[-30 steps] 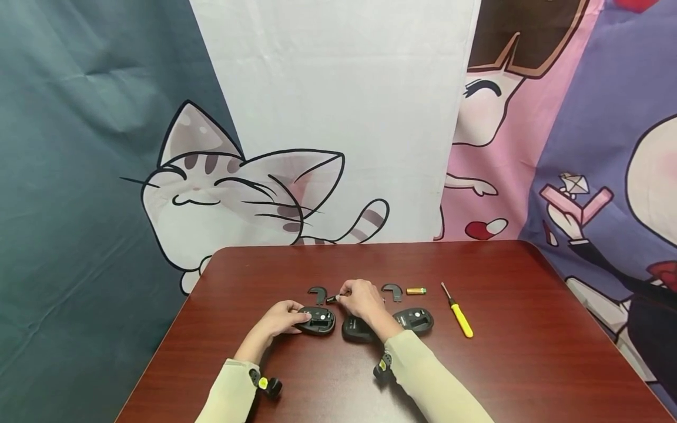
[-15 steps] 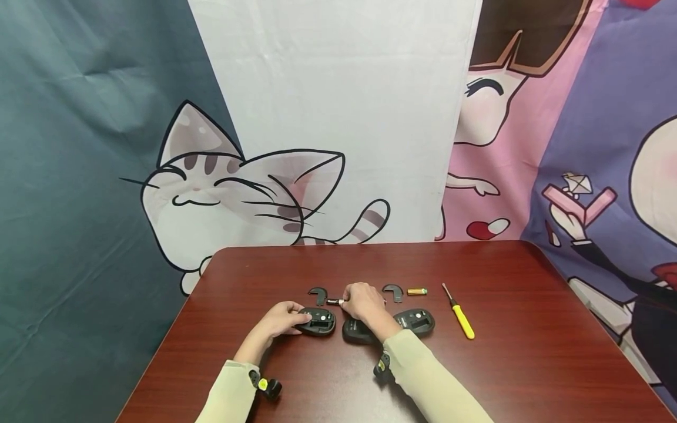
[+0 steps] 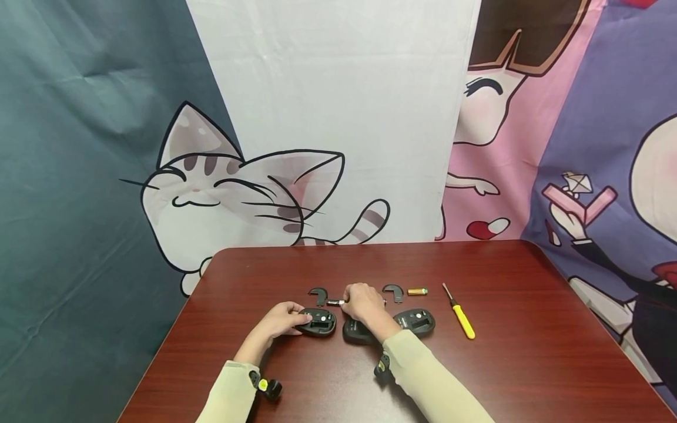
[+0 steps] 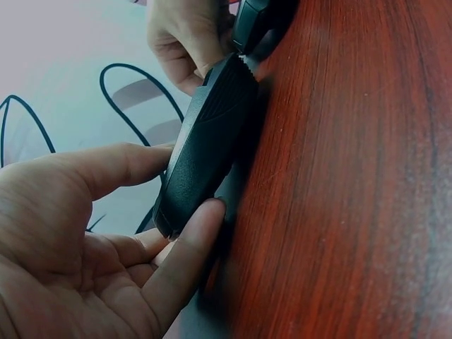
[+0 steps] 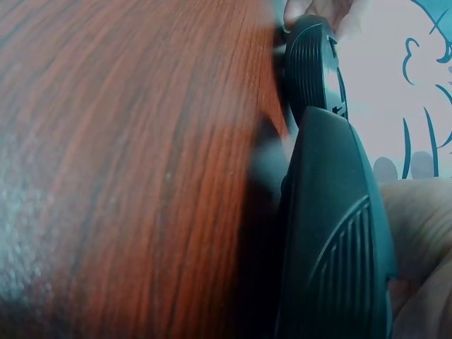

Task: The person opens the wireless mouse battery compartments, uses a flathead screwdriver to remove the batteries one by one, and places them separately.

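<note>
My left hand (image 3: pixel 285 319) holds a black computer mouse (image 3: pixel 320 322) underside up, its battery compartment uncovered. In the left wrist view, the thumb is on one face of that mouse (image 4: pixel 205 148) and fingers are on the other. My right hand (image 3: pixel 364 301) reaches over the middle mouse (image 3: pixel 357 332) and pinches the right end of a battery (image 3: pixel 335 302) low over the table; the fingertips are partly hidden. The middle mouse (image 5: pixel 332 233) stands large in the right wrist view, in front of that hand. A third upturned mouse (image 3: pixel 416 320) lies right of the right wrist.
Two curved black battery covers, a left one (image 3: pixel 318 295) and a right one (image 3: pixel 394 292), lie behind the mice. A loose battery (image 3: pixel 417 291) lies beside the right cover. Farther right is a yellow-handled screwdriver (image 3: pixel 459 312). A printed cloth (image 3: pixel 338 117) hangs behind the table (image 3: pixel 529 364).
My right hand has shifted slightly right and down, and the battery in its fingers has gone from tilted to lying level. The left hand and its mouse have stayed in place.
</note>
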The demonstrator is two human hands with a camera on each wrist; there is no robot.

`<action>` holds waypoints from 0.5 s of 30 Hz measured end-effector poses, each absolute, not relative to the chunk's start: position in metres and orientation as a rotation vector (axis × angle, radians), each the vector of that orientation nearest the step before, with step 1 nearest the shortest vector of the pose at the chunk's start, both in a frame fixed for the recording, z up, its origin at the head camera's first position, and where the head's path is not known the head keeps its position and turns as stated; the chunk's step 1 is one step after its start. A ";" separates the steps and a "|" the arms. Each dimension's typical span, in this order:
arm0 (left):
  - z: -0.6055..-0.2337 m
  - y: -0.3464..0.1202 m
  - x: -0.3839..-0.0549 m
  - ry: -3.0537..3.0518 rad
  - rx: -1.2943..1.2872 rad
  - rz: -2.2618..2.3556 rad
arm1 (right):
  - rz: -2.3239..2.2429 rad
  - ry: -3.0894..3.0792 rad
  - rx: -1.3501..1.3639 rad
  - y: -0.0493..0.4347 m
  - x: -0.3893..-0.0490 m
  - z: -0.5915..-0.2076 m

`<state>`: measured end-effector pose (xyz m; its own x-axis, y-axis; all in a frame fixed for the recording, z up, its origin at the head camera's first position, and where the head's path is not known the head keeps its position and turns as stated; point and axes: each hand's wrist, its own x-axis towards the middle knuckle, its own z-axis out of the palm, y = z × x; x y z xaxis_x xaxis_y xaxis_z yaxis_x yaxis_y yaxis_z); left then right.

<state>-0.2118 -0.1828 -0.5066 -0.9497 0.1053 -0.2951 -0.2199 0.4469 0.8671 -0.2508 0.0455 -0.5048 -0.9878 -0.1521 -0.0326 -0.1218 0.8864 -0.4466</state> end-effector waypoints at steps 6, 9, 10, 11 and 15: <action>-0.506 -0.182 -0.210 2.393 -0.106 1.516 | -0.688 2.995 -0.228 0.045 -0.250 -0.505; -0.505 -0.182 -0.209 2.378 -0.116 1.531 | -0.681 2.995 -0.226 0.045 -0.249 -0.504; -0.505 -0.182 -0.209 2.374 -0.120 1.535 | -0.678 2.994 -0.222 0.045 -0.248 -0.504; -0.504 -0.182 -0.208 2.374 -0.121 1.535 | -0.676 2.995 -0.219 0.045 -0.248 -0.504; -0.502 -0.182 -0.207 2.399 -0.135 1.515 | -0.666 2.996 -0.201 0.044 -0.247 -0.503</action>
<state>-0.2070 -0.1821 -0.5023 -0.9508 0.0795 -0.2996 -0.2363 0.4393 0.8667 -0.2471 0.0443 -0.5027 -0.9893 -0.1417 -0.0357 -0.1132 0.8977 -0.4258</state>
